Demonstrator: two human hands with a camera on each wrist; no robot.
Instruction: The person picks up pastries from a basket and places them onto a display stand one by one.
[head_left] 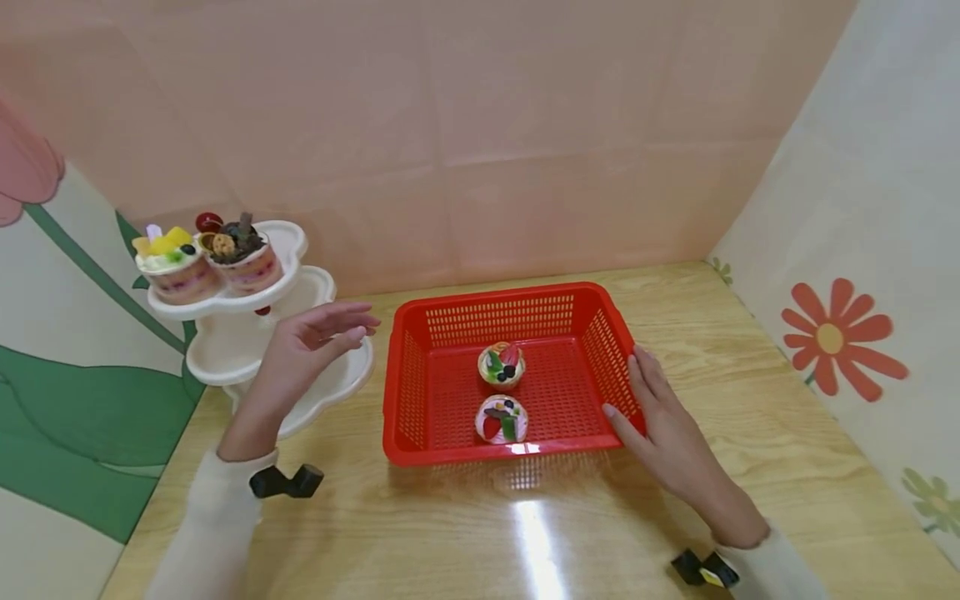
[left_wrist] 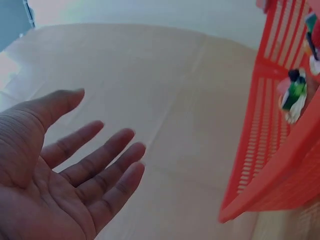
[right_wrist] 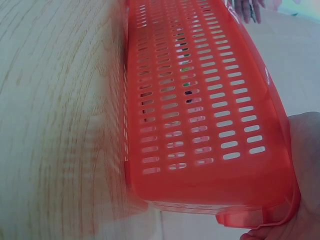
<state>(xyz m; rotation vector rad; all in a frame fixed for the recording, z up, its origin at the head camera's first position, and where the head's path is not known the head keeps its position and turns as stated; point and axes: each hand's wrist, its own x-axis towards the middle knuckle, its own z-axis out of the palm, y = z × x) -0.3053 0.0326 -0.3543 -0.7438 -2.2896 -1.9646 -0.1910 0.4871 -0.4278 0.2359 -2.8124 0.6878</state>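
My left hand [head_left: 318,342] hovers in front of the tiered white stand [head_left: 225,350], holding nothing. Its palm and loosely spread fingers show in the left wrist view. With the right hand [head_left: 667,433] I hold the red plastic basket [head_left: 397,375] at its near right corner, thumb over the rim and fingers along the outer right side. Inside the basket lie two small cream-topped cupcakes: one with green and pink fruit pieces [head_left: 502,367], the other pink with a red berry [head_left: 502,419]. Through the slots in the right wrist view, they show only in part.
On the stand's top tier are a dessert cup with yellow fruit [head_left: 176,262] and another with chocolate topping [head_left: 243,254]. A dark red piece [head_left: 262,310] shows beneath that tier. The wooden table [head_left: 420,533] meets a pink backdrop [head_left: 525,208] behind the basket.
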